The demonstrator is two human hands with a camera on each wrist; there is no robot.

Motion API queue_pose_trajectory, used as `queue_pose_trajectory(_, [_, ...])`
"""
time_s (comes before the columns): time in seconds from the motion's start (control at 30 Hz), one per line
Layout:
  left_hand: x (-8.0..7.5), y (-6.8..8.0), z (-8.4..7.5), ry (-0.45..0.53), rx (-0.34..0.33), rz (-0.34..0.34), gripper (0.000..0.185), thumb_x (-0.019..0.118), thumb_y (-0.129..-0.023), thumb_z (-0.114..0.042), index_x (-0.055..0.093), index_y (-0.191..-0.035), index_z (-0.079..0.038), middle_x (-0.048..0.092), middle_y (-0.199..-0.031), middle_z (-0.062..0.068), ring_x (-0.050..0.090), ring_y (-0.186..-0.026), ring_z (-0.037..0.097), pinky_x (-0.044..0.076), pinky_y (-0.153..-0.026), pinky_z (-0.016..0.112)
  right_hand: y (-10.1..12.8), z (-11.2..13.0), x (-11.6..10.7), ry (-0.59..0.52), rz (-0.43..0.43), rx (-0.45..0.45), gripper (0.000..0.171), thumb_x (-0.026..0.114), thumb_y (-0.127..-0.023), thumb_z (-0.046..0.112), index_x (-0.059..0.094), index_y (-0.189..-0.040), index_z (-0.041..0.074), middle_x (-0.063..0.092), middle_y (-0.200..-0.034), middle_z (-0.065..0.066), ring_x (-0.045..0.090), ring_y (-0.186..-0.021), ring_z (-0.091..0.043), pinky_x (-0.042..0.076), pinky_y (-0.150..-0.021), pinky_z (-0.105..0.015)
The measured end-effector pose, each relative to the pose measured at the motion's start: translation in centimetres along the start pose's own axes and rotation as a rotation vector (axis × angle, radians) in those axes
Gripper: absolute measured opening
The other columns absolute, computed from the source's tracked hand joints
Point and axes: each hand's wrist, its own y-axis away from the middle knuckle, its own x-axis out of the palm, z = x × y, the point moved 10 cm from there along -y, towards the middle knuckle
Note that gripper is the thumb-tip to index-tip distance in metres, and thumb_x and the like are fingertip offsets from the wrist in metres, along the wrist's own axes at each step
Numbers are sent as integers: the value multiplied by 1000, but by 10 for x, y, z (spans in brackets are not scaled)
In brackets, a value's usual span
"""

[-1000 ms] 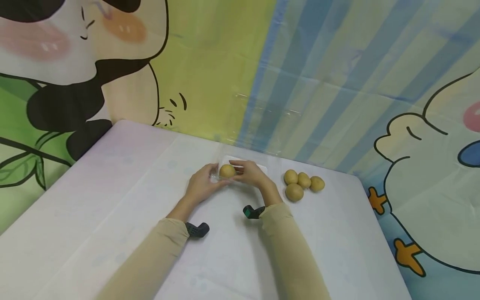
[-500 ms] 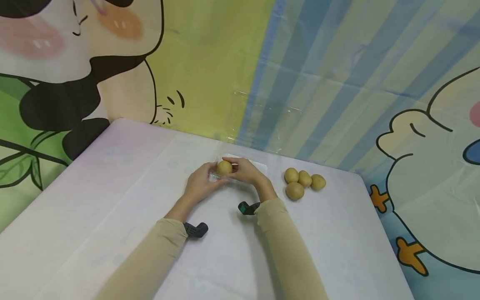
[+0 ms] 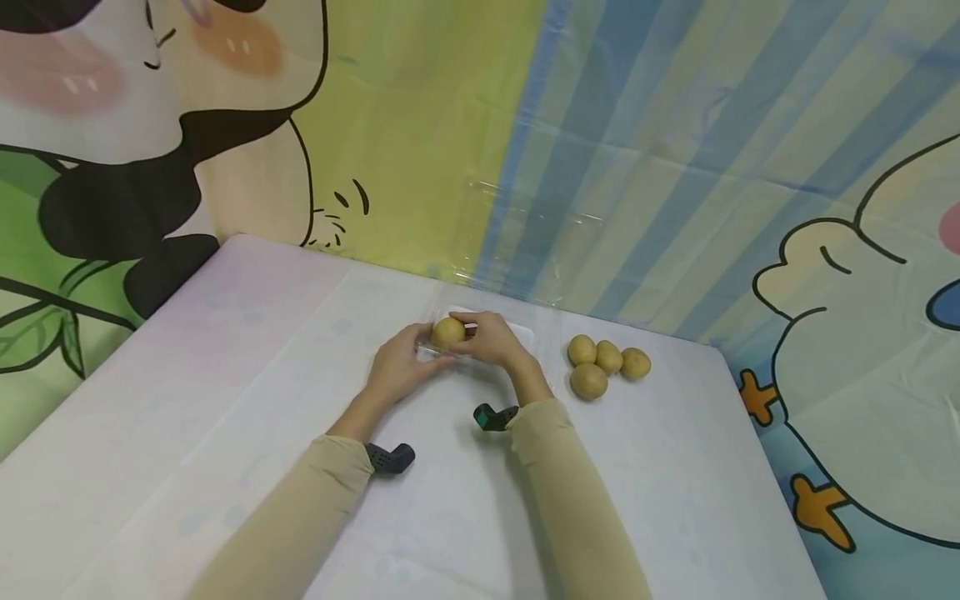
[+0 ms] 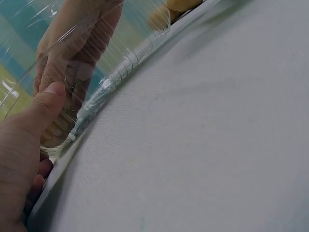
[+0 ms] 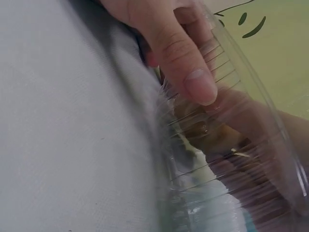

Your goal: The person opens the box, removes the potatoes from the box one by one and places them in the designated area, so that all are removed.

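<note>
A clear plastic container (image 3: pixel 517 333) with its lid (image 3: pixel 525 237) raised against the backdrop lies near the table's far edge. My left hand (image 3: pixel 399 360) grips its left end; in the left wrist view the thumb (image 4: pixel 48 101) presses the ribbed clear wall. Inside that end, my right hand (image 3: pixel 491 340) holds a round yellow potato (image 3: pixel 448 332). Through the plastic, the right wrist view shows the right hand (image 5: pixel 260 179) and, dimly, the potato. The right hand's lower fingers are partly hidden by the container and glare.
Several loose potatoes (image 3: pixel 588 381) sit in a cluster on the white table (image 3: pixel 420 517), right of the container. A printed cartoon backdrop (image 3: pixel 420 167) rises directly behind the table's far edge.
My right hand has moved slightly left with the potato, toward the container's left end. The left hand keeps its grip there. The loose potatoes stay in place.
</note>
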Motion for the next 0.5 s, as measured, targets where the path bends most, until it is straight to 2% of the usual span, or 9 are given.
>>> queue_pose_trajectory(0.23, [2,0,0,10,-18,14,86,59,-66,-70,46,-129,-13,56,-125,4,52,-114,24,44,-94,41,5,4,-15,16,-42,22,68,75,-71,36,50,-129,13,58,-122,-6,62,-103,-15,53,-78,-23])
queue_pose_trajectory(0.5, [0,0,0,-7,-35,11,81,64,-67,-64,47,-128,-13,57,-123,5,54,-110,25,44,-93,41,23,12,-45,-13,-126,19,70,76,-69,34,48,-131,17,54,-128,-2,60,-107,-16,52,-83,-24])
